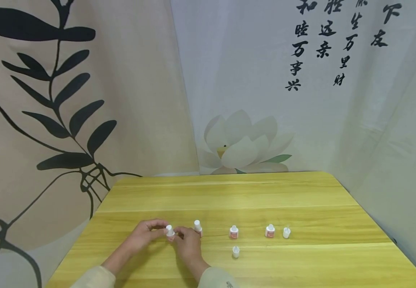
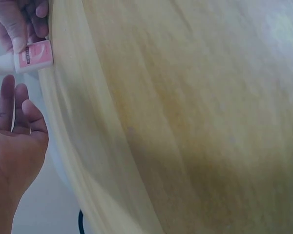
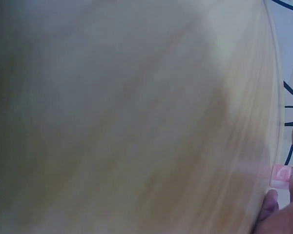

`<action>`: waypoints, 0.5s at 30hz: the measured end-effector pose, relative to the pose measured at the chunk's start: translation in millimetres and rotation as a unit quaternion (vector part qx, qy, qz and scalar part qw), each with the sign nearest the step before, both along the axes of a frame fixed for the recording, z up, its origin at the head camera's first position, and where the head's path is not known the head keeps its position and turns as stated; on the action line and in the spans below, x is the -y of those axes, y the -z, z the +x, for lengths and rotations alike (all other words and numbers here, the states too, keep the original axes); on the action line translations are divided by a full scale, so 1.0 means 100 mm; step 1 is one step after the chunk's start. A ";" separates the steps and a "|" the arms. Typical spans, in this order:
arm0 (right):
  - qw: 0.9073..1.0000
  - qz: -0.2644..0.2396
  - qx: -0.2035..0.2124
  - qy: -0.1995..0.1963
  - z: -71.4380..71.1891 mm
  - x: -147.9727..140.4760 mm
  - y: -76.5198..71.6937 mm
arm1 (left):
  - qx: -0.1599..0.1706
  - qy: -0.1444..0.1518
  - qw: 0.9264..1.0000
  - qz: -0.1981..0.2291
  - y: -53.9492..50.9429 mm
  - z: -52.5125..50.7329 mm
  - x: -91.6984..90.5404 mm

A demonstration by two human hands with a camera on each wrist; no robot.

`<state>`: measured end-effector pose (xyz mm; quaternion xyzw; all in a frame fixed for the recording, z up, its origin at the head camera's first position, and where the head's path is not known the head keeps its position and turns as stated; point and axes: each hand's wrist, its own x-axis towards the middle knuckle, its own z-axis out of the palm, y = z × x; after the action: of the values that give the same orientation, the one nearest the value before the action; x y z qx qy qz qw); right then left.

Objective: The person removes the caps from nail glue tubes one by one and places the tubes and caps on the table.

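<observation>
In the head view a small white bottle [image 1: 170, 237] with a pink label and tall white cap [image 1: 169, 229] stands upright between the hands. Thumb and index finger of the left hand [image 1: 144, 239] pinch around the cap; its other fingers extend loosely in the left wrist view. From the other side, the right hand [image 1: 189, 245] grips the bottle body, its thumb on the pink label [image 2: 38, 54] in the left wrist view. Just behind the right hand is another capped bottle [image 1: 197, 227], partly hidden by it. The right wrist view catches the held bottle [image 3: 280, 176] at its edge.
Two bottles without tall caps, one mid-table [image 1: 234, 232] and one farther right [image 1: 270, 231], stand on the wooden table [image 1: 229, 192]. One loose white cap [image 1: 236, 252] lies in front of the middle bottle, another [image 1: 286, 232] beside the right one. A printed curtain hangs behind.
</observation>
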<state>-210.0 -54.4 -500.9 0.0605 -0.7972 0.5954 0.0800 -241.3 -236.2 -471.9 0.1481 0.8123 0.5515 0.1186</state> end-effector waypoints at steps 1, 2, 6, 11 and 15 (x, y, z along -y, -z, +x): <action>1.000 -0.002 -0.001 0.000 0.00 0.00 0.00 | 0.000 -0.001 1.000 -0.001 0.00 0.00 0.00; 1.000 -0.003 -0.001 -0.001 0.00 0.00 0.00 | 0.001 -0.003 1.000 -0.002 0.01 0.00 0.00; 1.000 0.000 -0.005 0.001 0.00 0.00 -0.01 | 0.005 -0.011 1.000 -0.003 0.01 0.00 -0.01; 1.000 0.005 0.002 0.001 -0.01 0.01 -0.01 | 0.002 -0.012 1.000 0.007 0.00 0.01 -0.02; 1.000 0.009 0.005 0.000 0.00 0.00 -0.01 | -0.003 0.000 1.000 0.012 -0.02 0.02 -0.02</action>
<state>-209.9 -54.6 -500.2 0.0584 -0.8031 0.5882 0.0754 -239.3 -234.6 -470.1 0.1514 0.8060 0.5607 0.1141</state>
